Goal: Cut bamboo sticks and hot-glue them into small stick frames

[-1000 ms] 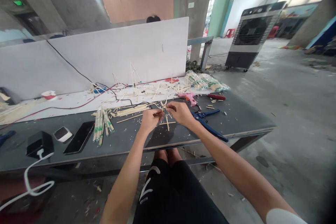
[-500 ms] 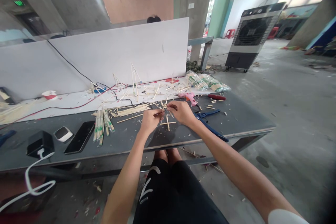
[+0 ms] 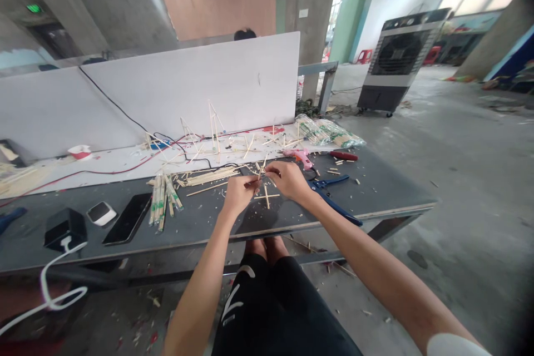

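Note:
Over the dark table, my left hand [image 3: 240, 192] pinches a thin wooden stick [image 3: 263, 166] that slants upward between my hands. My right hand [image 3: 287, 176] is closed at the stick's other side, its fingertips pressed together; what they hold is too small to make out. Just below the hands, crossed sticks [image 3: 267, 196] lie on the table. A pile of loose sticks [image 3: 212, 176] is left of my fingers. Behind my right hand lies a pink glue gun [image 3: 301, 157], and blue-handled cutters [image 3: 337, 204] are to its right.
Bagged sticks [image 3: 329, 130] lie at the back right, near a red-handled tool [image 3: 344, 155]. Stick frames [image 3: 214, 128] stand before a white board [image 3: 187, 89]. On the left are wrapped stick bundles [image 3: 161, 200], a phone [image 3: 127, 218] and a black box [image 3: 65, 229].
Both hands keep nearly the same place. The right fingertips have shifted slightly around the stick, and the view has moved a little.

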A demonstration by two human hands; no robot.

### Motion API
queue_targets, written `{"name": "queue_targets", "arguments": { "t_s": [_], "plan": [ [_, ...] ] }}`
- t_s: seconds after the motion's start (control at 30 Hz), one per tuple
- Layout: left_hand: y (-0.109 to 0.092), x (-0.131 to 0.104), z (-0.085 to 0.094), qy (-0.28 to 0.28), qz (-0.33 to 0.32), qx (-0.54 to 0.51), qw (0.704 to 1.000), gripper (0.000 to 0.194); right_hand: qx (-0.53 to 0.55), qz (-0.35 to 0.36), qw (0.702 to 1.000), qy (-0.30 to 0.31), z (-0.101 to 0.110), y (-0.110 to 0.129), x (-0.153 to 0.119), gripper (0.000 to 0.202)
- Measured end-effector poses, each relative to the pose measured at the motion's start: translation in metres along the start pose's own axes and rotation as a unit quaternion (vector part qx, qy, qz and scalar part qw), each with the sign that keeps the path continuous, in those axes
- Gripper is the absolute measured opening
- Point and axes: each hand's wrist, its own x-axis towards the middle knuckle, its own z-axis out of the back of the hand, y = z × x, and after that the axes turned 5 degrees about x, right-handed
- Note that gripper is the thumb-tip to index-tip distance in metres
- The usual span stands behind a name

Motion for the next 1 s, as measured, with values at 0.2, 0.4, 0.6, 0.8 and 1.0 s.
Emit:
{"name": "queue_targets", "arguments": {
  "t_s": [0.2, 0.4, 0.6, 0.8, 1.0],
  "plan": [
    [-0.001, 0.000, -0.003, -0.001, 0.006, -0.013, 1.000, 0.022, -0.001, -0.002, 1.000, 0.000, 0.000, 0.001, 0.001, 0.012],
    [-0.016, -0.007, 0.000, -0.023, 0.026, -0.035, 0.999, 0.023, 0.062, -0.060, 0.996, -0.016, 0.002, 0.006, -0.001, 0.009],
    [-0.056, -0.039, -0.008, -0.063, 0.032, -0.107, 0.992, 0.030, 0.332, -0.163, 0.929, 0.016, 0.003, 0.025, -0.021, 0.020],
    [-0.079, -0.069, -0.029, -0.012, 0.118, -0.271, 0.955, 0.047, 0.222, -0.145, 0.964, -0.021, 0.013, 0.047, -0.045, 0.021],
    [-0.076, -0.095, -0.048, -0.060, 0.179, -0.357, 0.915, 0.046, -0.178, -0.152, 0.960, 0.155, 0.091, -0.022, -0.059, 0.063]
  ]
}}
